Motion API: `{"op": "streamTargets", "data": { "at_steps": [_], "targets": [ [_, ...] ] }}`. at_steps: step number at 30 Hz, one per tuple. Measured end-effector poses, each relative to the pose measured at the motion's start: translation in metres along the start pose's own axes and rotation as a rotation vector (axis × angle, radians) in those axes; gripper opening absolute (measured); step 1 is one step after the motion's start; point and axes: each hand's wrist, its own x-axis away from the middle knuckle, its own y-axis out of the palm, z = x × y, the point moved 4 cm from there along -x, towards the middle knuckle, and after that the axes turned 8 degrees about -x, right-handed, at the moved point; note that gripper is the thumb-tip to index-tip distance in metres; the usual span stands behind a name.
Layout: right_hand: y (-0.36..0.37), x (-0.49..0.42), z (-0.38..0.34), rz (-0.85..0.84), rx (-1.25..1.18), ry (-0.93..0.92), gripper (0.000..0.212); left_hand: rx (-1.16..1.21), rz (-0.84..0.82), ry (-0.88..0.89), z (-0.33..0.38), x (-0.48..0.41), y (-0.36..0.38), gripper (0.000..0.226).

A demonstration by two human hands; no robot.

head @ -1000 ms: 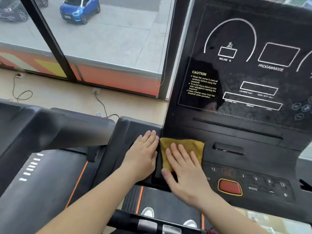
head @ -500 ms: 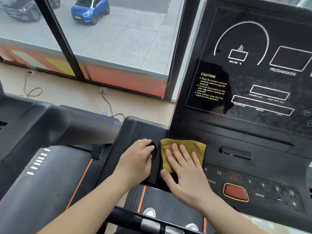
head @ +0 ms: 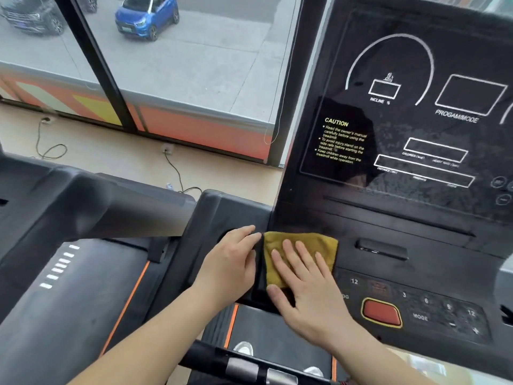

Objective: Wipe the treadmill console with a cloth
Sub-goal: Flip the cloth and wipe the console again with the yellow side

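Note:
The black treadmill console (head: 410, 223) fills the right side, with a dark display panel above and a button panel with a red button (head: 381, 312) below. A folded yellow cloth (head: 323, 245) lies on the console's lower left part. My right hand (head: 305, 287) presses flat on the cloth with fingers spread and straight. My left hand (head: 230, 262) rests on the console's left side housing (head: 222, 212), fingers bent over its inner edge right beside the cloth.
A second treadmill (head: 69, 245) stands close on the left. A black handlebar (head: 238, 365) crosses below my arms. Beyond is a floor with cables (head: 175, 168) and a large window (head: 172, 65) over a street with a blue car.
My left hand's fingers went from lying flat on the side housing to bending over its inner edge. My right hand stays flat on the cloth. The view shifted slightly left.

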Motion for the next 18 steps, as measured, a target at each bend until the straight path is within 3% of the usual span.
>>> {"op": "streamTargets", "data": {
  "at_steps": [7, 14, 18],
  "targets": [
    [-0.040, -0.020, 0.044, 0.174, 0.150, 0.071, 0.058, 0.021, -0.015, 0.019, 0.014, -0.005, 0.000, 0.038],
    [-0.025, -0.030, 0.027, 0.000, 0.138, -0.191, 0.060, 0.082, 0.062, 0.074, 0.040, -0.020, -0.008, 0.042],
    [-0.048, -0.024, 0.054, 0.185, 0.185, 0.006, 0.057, 0.004, 0.059, 0.114, 0.055, -0.028, -0.005, 0.039]
  ]
}}
